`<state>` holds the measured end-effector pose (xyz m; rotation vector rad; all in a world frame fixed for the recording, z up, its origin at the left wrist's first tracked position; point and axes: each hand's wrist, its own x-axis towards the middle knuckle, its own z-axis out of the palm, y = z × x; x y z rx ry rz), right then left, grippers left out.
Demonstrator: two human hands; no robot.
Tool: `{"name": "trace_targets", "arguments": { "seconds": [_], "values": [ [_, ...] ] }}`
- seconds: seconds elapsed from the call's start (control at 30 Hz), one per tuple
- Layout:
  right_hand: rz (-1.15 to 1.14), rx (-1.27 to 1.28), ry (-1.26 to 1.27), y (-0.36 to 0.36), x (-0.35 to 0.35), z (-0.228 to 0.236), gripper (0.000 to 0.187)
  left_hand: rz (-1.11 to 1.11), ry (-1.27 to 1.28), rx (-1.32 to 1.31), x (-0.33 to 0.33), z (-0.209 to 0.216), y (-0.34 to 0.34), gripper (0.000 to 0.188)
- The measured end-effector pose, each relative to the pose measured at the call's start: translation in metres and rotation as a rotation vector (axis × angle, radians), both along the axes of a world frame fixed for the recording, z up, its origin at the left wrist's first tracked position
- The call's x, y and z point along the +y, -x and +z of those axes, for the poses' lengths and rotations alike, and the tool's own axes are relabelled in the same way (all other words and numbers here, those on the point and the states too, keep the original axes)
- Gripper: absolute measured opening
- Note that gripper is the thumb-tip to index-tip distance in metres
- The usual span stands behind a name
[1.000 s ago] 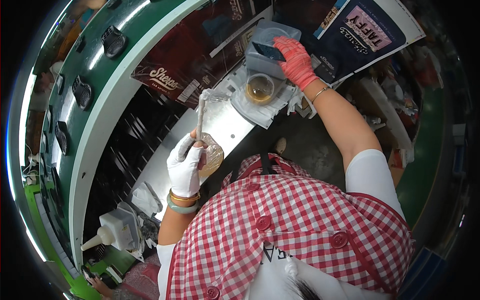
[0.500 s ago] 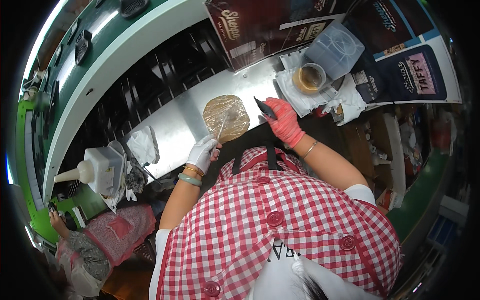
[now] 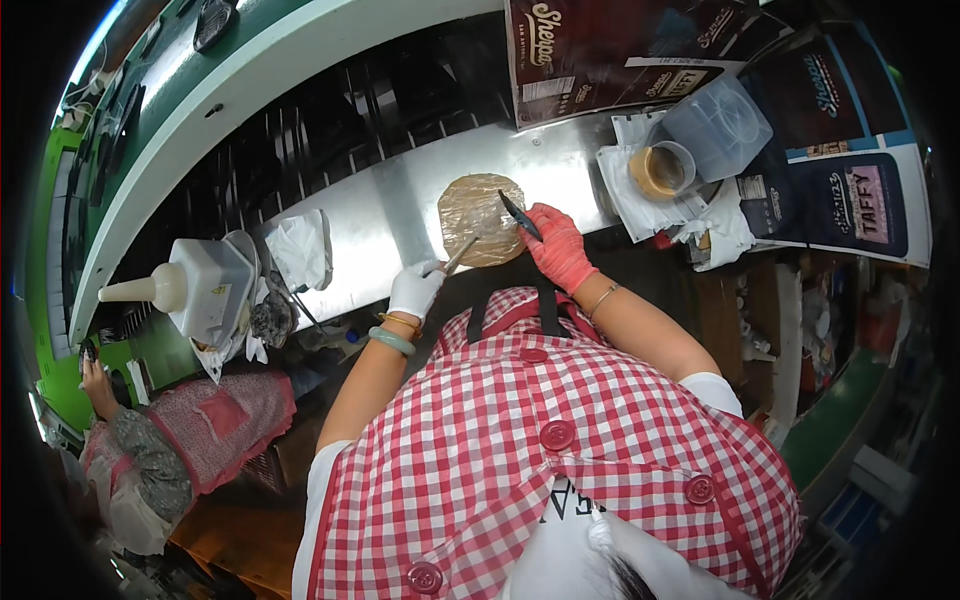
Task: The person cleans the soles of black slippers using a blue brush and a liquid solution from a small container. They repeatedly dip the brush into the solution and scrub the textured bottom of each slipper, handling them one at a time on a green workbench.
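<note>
A round pad wrapped in crinkled brown film (image 3: 470, 205) lies on the metal work surface before me. My left hand (image 3: 416, 290), in a white glove, is closed around a thin stick-like tool (image 3: 459, 254). The tool's tip reaches over the pad's near side; whether it is a brush is too small to tell. My right hand (image 3: 560, 248) wears a red glove and pinches a slim, dark, pointed piece (image 3: 519, 215). That piece is held tilted at the pad's right edge, its far tip over the pad.
Rows of black parts fill a dark trough behind the metal shelf (image 3: 400, 160). At right stand a cup of amber liquid (image 3: 660, 171), a clear plastic tub (image 3: 718, 125) and printed cardboard. At left are a white nozzled bottle (image 3: 205, 287) and crumpled white cloth (image 3: 299, 250). Another person (image 3: 190, 440) works farther left.
My right hand has brought the dark piece left to the pad's edge. The tool in my left hand now sits lower and more slanted. The whole view has shifted slightly.
</note>
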<state>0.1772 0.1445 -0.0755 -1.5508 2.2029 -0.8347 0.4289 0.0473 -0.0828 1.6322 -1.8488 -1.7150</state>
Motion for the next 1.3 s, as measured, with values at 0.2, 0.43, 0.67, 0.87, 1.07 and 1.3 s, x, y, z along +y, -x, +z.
{"name": "trace_targets", "arguments": {
  "seconds": [0.2,0.43,0.67,0.87,1.07,1.3],
  "values": [
    [0.026,0.065,-0.021,0.004,-0.003,-0.001,0.039,-0.223,0.619,-0.203,0.008,0.011,0.005,0.022],
    [0.054,0.118,-0.124,0.001,-0.003,0.003,0.043,-0.467,0.963,-0.492,0.008,0.061,0.015,0.009],
    [0.052,0.087,-0.113,0.003,-0.004,0.0,0.043,-0.878,1.168,-0.51,0.0,0.088,0.031,0.007],
    [0.054,0.082,-0.122,0.002,-0.004,0.0,0.045,-1.104,1.028,-0.574,0.003,0.093,0.038,0.01],
    [0.06,0.08,-0.134,0.003,-0.003,-0.001,0.048,-0.983,0.613,-0.581,-0.043,0.101,0.049,0.02],
    [0.054,0.079,-0.126,0.001,-0.002,-0.001,0.049,-0.587,-0.007,-0.468,-0.076,0.085,0.033,0.02]
  ]
}}
